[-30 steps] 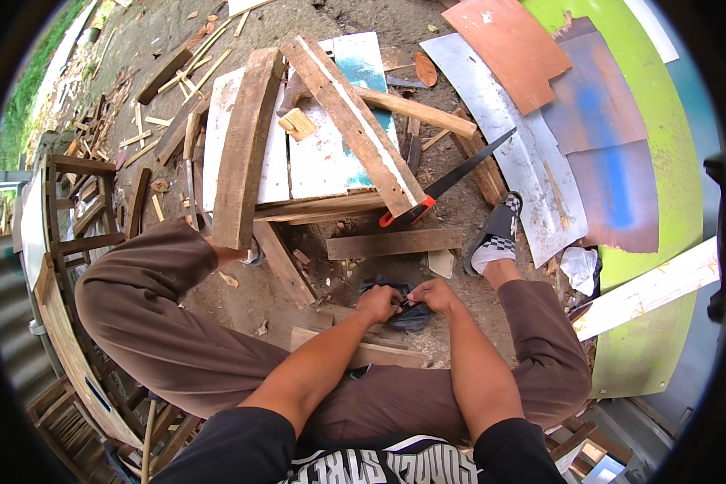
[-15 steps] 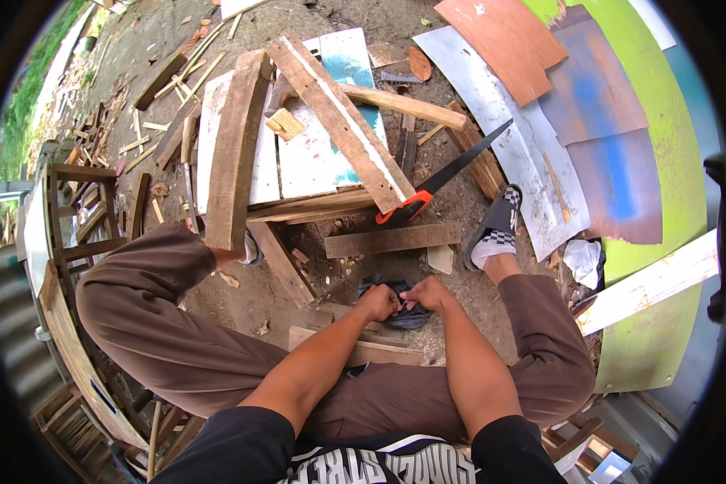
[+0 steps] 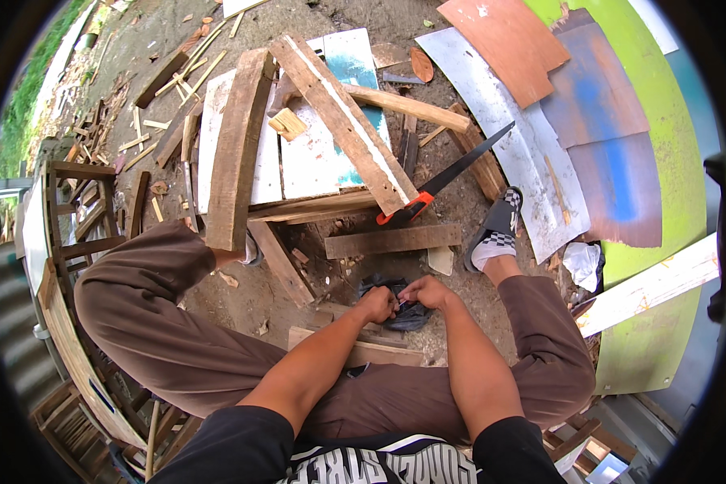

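My left hand [image 3: 378, 306] and my right hand [image 3: 427, 293] are close together, low between my knees. Both are closed, fingertips pinched toward each other around something too small to make out. Right under them a crumpled black plastic bag [image 3: 411, 318] lies on the ground, partly covered by my fingers. Just beyond, a short wooden block [image 3: 393, 241] lies crosswise. Farther off, a handsaw [image 3: 465, 170] with a black blade and orange handle rests against the end of a plank [image 3: 343, 121] that has a white stripe.
A thick wooden beam [image 3: 240, 149] leans over white boards at the left. A long wooden handle [image 3: 411, 106] passes under the striped plank. Metal sheet [image 3: 504, 133] and painted panels [image 3: 613, 177] lie at right. Wood scraps [image 3: 189, 77] litter the far left; a wooden frame [image 3: 81, 206] stands at left.
The right hand's fingers have shifted slightly beside the left fingertips. Both hands stay over the black bag, and the wood and saw lie as before.
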A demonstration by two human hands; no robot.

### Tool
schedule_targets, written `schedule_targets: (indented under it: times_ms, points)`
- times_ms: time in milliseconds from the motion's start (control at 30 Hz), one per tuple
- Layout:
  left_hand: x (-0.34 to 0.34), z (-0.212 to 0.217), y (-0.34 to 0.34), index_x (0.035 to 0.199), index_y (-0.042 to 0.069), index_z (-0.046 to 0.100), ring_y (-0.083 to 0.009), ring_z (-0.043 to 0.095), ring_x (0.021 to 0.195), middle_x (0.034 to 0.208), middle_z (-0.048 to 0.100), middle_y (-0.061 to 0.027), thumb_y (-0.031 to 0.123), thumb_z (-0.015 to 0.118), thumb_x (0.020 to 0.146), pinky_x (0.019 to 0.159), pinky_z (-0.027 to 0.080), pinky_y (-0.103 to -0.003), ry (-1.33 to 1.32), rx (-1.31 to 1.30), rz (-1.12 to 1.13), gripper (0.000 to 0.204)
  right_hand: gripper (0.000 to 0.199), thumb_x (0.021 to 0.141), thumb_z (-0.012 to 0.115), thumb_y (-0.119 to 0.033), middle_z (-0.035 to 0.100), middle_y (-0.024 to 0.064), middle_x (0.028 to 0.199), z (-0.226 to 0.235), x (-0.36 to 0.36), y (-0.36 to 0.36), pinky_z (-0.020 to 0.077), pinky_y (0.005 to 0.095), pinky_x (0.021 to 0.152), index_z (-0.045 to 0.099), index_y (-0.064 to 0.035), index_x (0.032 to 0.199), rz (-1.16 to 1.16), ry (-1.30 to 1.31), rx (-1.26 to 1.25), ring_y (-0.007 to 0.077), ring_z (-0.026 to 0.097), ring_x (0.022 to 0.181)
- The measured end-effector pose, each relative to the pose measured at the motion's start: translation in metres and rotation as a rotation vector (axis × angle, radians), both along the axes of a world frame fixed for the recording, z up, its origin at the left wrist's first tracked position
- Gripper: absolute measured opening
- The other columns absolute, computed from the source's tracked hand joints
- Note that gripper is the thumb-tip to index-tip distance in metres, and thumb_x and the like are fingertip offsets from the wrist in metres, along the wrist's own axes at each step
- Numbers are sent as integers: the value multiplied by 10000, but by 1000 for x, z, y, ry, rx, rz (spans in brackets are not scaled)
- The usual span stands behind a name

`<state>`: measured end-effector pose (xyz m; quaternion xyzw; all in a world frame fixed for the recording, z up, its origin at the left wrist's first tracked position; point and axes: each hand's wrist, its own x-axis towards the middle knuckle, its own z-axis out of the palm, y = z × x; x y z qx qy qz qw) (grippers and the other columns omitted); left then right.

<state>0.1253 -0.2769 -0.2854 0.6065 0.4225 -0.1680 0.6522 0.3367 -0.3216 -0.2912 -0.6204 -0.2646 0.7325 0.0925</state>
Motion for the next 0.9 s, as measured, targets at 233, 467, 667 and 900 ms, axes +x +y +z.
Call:
schedule_targets:
  times_ms: [233,467,667,900]
  points:
    - [3,27,19,1007,-6,806,-297,803,921,891,808,-175,134,613,984,901,607,-413,-68,79,144,239,134,873,770,-9,813,109,880,37,5,37,574,313,797,842,-3,986,262,-126,162,167,728,813]
    - [-2,226,102,1213,52,742,-457,733,1046,1070,776,-235,454,645,1030,938,576,-557,36,461,-205,452,214,989,682,-16,793,97,913,174,47,84,558,319,804,769,54,1172,205,-163,337,145,712,855]
    - [-72,403,202,1404,67,631,-394,705,1193,1250,730,-218,532,591,1071,1021,568,-524,-227,814,-588,573,179,1079,539,-18,711,63,900,343,68,103,555,320,776,697,52,1125,33,-278,595,159,677,818]
    - [-118,385,361,1381,123,673,-385,687,1230,1276,738,-197,523,625,1043,1036,554,-505,224,1038,-80,527,116,1108,522,-65,657,97,884,397,44,200,602,356,756,562,13,1184,-307,47,782,206,704,826]
